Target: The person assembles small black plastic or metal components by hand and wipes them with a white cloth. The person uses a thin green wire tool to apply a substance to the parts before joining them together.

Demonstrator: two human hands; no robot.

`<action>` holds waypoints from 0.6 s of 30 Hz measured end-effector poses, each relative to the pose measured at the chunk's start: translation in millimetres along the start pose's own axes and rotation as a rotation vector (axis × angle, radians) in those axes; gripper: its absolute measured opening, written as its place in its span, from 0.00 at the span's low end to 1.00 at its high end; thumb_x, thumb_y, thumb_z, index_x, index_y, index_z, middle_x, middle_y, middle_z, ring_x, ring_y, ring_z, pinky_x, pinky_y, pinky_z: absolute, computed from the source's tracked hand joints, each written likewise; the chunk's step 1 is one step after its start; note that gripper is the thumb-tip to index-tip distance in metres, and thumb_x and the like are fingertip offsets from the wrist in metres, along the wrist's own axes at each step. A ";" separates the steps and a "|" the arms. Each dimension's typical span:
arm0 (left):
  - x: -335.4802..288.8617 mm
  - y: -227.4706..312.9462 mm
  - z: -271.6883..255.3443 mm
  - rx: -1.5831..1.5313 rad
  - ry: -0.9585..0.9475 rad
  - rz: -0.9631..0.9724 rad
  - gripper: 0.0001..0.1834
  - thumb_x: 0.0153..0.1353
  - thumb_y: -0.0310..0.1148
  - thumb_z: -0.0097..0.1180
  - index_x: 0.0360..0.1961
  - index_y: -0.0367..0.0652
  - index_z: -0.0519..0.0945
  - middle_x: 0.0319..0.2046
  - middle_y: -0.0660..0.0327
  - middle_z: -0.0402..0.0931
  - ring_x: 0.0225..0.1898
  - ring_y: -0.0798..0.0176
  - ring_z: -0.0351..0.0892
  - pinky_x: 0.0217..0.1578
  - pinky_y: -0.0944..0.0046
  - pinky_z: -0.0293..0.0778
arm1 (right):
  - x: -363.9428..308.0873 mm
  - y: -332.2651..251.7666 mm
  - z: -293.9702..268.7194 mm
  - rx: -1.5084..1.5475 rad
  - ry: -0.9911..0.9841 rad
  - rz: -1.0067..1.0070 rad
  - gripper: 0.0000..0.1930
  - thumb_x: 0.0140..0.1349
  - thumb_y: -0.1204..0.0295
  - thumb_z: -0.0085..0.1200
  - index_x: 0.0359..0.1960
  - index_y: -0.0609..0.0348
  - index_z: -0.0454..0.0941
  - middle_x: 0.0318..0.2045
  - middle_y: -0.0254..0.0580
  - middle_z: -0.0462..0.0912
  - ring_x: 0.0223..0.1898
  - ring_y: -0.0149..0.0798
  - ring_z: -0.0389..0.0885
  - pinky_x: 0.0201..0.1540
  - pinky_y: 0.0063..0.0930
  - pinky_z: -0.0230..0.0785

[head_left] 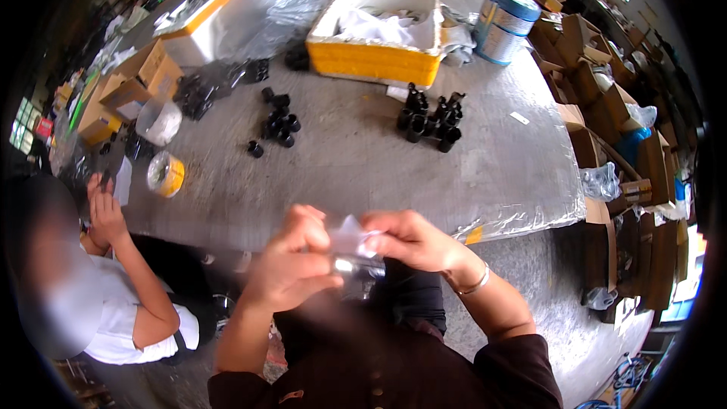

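Note:
Above my lap, close to the table's near edge, my two hands meet. My left hand is closed, its thumb and fingers against a shiny dark piece whose shape is blurred and partly covered. A crumpled white cloth stands up between the hands. My right hand pinches this cloth between thumb and fingers, over the shiny piece. Farther in on the table are a cluster of small black cup-like parts, one lone black part, and a second black cluster to the right.
A yellow-and-white foam box holding white cloths sits at the back, beside a blue-lidded tub. A tape roll and cardboard box lie left. A co-worker's hands are at the left edge. Cartons line the right.

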State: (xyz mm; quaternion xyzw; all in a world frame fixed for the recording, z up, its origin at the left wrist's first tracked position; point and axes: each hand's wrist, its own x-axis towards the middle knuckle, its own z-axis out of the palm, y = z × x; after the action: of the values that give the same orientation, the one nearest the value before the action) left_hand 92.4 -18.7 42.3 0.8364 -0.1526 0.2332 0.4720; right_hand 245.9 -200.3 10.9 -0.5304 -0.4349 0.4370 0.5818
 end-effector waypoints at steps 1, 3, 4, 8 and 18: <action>11.4 2.0 -3.9 0.016 0.021 -0.022 0.16 0.42 0.37 0.71 0.18 0.42 0.74 0.28 0.63 0.63 0.39 0.54 0.64 0.50 0.50 0.63 | -12.8 0.5 -7.7 -0.095 0.148 -0.095 0.11 0.69 0.69 0.48 0.36 0.66 0.74 0.33 0.34 0.72 0.35 0.26 0.68 0.36 0.24 0.63; 49.8 4.3 -9.3 0.246 0.012 0.058 0.17 0.42 0.35 0.71 0.18 0.40 0.72 0.26 0.62 0.61 0.35 0.56 0.63 0.44 0.56 0.63 | -37.7 4.5 -31.0 -0.270 0.540 -0.150 0.06 0.65 0.74 0.49 0.34 0.65 0.73 0.29 0.37 0.70 0.33 0.29 0.68 0.36 0.24 0.64; 73.2 3.9 -9.2 0.310 -0.004 0.080 0.16 0.42 0.34 0.71 0.18 0.40 0.72 0.26 0.62 0.61 0.33 0.57 0.63 0.42 0.57 0.63 | -51.2 10.9 -44.5 -0.401 0.748 -0.105 0.05 0.62 0.76 0.50 0.31 0.66 0.73 0.28 0.40 0.70 0.31 0.32 0.68 0.35 0.24 0.63; 177.1 -18.7 17.2 0.429 -0.078 0.217 0.16 0.48 0.34 0.67 0.19 0.36 0.72 0.24 0.61 0.60 0.32 0.59 0.64 0.33 0.60 0.61 | -84.5 26.9 -77.7 -0.622 1.183 -0.271 0.04 0.60 0.79 0.52 0.29 0.67 0.74 0.27 0.41 0.72 0.28 0.33 0.69 0.32 0.25 0.63; 298.9 -91.8 135.1 0.721 -0.529 0.178 0.05 0.54 0.32 0.60 0.29 0.43 0.84 0.34 0.60 0.73 0.46 0.56 0.69 0.50 0.53 0.61 | -82.1 25.1 -80.0 -0.719 1.168 -0.201 0.05 0.54 0.79 0.59 0.27 0.66 0.74 0.25 0.45 0.72 0.28 0.45 0.71 0.30 0.32 0.65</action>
State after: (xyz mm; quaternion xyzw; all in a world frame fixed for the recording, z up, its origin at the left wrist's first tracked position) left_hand 421.8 -98.9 75.9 0.9617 -0.2483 0.0896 0.0735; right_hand 302.6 -297.5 -22.3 -0.7960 -0.2151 -0.1475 0.5462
